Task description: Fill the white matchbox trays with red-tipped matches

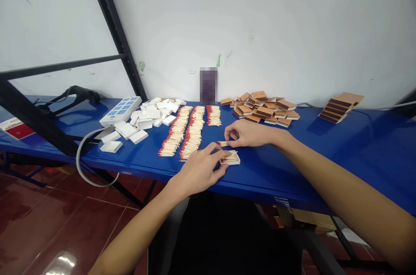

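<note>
My left hand (202, 167) rests on the blue table (357, 149) with its fingers curled round a small white matchbox tray (231, 159) that holds red-tipped matches. My right hand (246, 133) lies just behind it, fingers pinched on a few loose matches (222, 143). Three long rows of matches (191, 130) lie to the left of both hands.
Several empty white trays (143, 121) are heaped at the left beside a white power strip (120, 110) with a grey cable. Brown matchbox sleeves (264, 110) are piled behind my right hand, with a neat stack (339, 108) farther right. A black metal frame (110, 24) leans at the left.
</note>
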Tool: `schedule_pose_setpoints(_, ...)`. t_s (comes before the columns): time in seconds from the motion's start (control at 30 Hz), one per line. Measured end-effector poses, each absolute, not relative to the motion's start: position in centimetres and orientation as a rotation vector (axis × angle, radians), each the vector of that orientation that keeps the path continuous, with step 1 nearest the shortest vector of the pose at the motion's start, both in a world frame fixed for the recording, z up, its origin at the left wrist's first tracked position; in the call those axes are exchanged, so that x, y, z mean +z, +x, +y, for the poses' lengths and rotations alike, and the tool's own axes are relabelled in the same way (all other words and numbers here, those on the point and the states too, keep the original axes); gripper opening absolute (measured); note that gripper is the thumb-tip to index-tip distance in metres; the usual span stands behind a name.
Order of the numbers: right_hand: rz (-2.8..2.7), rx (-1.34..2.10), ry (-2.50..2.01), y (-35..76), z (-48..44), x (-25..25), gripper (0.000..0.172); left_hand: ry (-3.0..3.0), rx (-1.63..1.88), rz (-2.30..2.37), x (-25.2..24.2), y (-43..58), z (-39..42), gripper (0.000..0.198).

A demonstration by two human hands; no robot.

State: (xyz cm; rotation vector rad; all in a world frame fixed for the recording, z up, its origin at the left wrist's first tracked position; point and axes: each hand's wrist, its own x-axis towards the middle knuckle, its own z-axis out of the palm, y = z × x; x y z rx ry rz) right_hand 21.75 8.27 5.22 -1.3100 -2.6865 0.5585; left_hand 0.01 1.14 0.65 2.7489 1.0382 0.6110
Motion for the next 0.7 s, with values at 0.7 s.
schedule_pose_setpoints(0.7,-2.711,0.633,-1.383,21.59,7.88,6.08,0.015,2.711,0.643,0.992,0.70,-0.14,1.30,0.021)
